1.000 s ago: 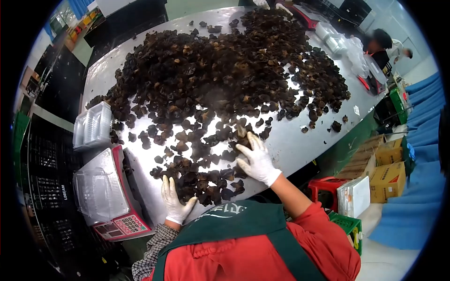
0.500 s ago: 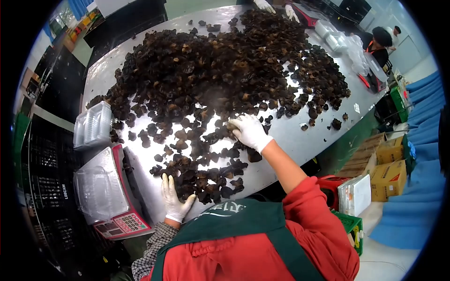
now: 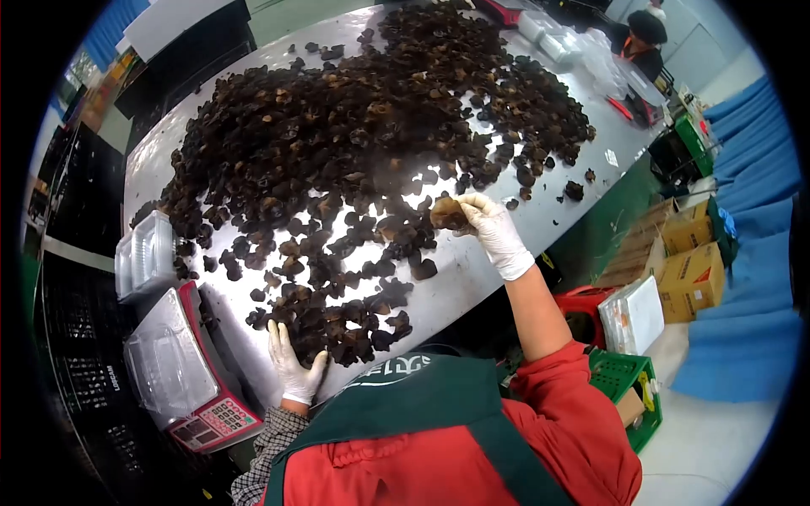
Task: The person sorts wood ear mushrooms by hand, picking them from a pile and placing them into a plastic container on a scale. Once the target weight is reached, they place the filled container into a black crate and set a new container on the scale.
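In my right hand (image 3: pixel 499 236), gloved in white, a brown wood ear mushroom (image 3: pixel 448 215) is pinched between thumb and fingers, raised over the right part of the table. My left hand (image 3: pixel 294 368), also gloved, lies with thumb and fingers apart at the near edge of a small pile of wood ear mushrooms (image 3: pixel 337 325); its fingertips seem to touch the pile. Beyond both hands, a large dark heap of wood ear mushrooms (image 3: pixel 312 126) spreads over the metal table (image 3: pixel 456 291), with loose pieces scattered between heap and small pile.
Left of my left hand stands a red-edged scale (image 3: pixel 221 417) with clear plastic on its pan. Stacked clear trays (image 3: pixel 150 257) sit behind it. At the far right are a plastic bag (image 3: pixel 595 63) and another person (image 3: pixel 645 42). Cardboard boxes (image 3: pixel 688 282) and a green crate (image 3: pixel 620 375) stand off the table.
My right hand has come up from the scattered pieces and moved right, now with a wood ear mushroom in it. My left hand stays by the small pile. The whole view has shifted slightly.
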`<state>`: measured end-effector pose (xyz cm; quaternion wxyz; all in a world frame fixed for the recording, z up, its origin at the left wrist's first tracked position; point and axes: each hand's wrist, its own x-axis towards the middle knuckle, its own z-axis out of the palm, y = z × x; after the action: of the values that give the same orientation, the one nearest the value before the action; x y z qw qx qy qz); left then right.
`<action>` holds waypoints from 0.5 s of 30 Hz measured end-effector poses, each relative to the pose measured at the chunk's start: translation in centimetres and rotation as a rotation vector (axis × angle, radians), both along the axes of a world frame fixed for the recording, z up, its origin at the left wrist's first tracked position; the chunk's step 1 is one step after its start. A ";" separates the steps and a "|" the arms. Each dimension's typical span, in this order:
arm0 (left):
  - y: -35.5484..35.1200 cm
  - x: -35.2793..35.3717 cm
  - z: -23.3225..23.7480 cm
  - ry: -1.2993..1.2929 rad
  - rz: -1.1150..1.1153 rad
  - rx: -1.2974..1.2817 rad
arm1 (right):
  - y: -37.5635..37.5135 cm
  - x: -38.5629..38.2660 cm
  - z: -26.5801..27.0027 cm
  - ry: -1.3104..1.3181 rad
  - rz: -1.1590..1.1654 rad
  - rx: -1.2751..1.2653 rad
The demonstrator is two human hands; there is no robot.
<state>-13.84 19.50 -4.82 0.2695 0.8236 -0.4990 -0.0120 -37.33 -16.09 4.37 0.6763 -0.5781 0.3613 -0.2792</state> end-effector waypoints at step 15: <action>-0.1 0.0 0.1 -0.012 0.026 -0.013 | -0.5 -12.8 2.3 0.979 0.276 -0.669</action>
<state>-13.87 19.43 -4.74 0.2720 0.8282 -0.4901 -0.0003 -50.10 -16.57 6.72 0.2430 -0.8621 0.4446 0.0109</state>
